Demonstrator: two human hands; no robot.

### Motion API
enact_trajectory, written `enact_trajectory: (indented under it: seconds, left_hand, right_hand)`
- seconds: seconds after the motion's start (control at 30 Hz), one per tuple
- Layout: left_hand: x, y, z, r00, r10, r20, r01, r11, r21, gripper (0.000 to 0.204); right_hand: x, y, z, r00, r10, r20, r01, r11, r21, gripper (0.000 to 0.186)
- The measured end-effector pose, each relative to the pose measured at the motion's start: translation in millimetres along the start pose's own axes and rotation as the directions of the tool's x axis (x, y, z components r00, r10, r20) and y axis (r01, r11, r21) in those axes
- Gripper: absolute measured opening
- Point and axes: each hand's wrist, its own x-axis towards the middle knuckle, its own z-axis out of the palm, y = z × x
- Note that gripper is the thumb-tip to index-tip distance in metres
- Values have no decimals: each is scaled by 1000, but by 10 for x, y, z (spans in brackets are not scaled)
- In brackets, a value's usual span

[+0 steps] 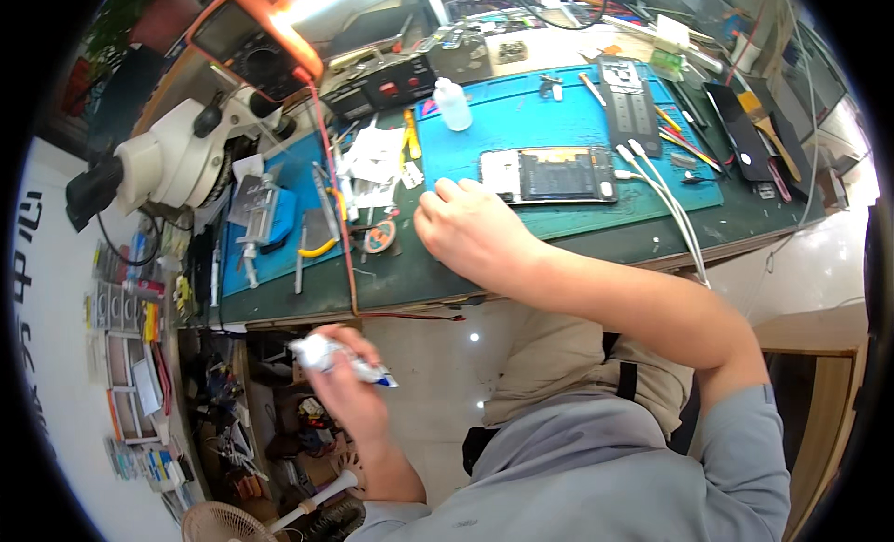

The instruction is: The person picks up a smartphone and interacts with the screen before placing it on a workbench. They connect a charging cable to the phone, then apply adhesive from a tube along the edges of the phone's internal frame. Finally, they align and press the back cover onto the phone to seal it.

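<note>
Containers: a translucent squeeze bottle (453, 108) with a narrow nozzle stands upright on the blue mat (521, 109), near the mat's upper left corner; we cannot tell its fill level. A white tube (319, 354) with a blue mark at one end is in our left grip (346, 382); its contents are hidden. A small clear tray (512, 51) behind the mat holds dark bits, too small to identify.

Grip state: our left fingers close around the tube, well clear of the front edge of the tabletop (419, 286). Our right grip (473, 233) is over the mat, just beside the phone's lower left corner. Its fingers are bent; we cannot tell whether they pinch anything.

Workpiece: the phone (568, 176) lies flat on the mat, longer side across our view, its inside exposed. We see a dark rectangular block at centre and right, a silvery section at left, and a yellowish strip along the upper edge. White cables (672, 207) run from near its right end.
</note>
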Motion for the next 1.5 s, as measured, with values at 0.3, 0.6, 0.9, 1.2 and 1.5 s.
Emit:
enact_trajectory:
  seconds: [0.3,0.6,0.9,1.2,1.5]
  left_hand:
    - [-139,-285,213,936,-235,262,195,966,172,21]
    - [-171,-214,537,898,-262,354,116,917,382,37]
    - [-201,-150,653,887,-248,390,37,880,474,40]
    - [-200,-88,732,877,-248,411,2,858,513,43]
    - [-207,-98,749,889,-210,407,-67,820,569,42]
  right_hand:
    - [-126,23,-623,885,367,286,-376,205,903,22]
    - [-564,-39,-732,850,312,424,-391,-164,906,16]
    - [-696,-14,-758,848,340,407,-347,-225,911,15]
    - [-733,55,-836,851,345,396,-364,-156,918,14]
    - [-740,101,-811,950,296,96,-205,363,909,9]
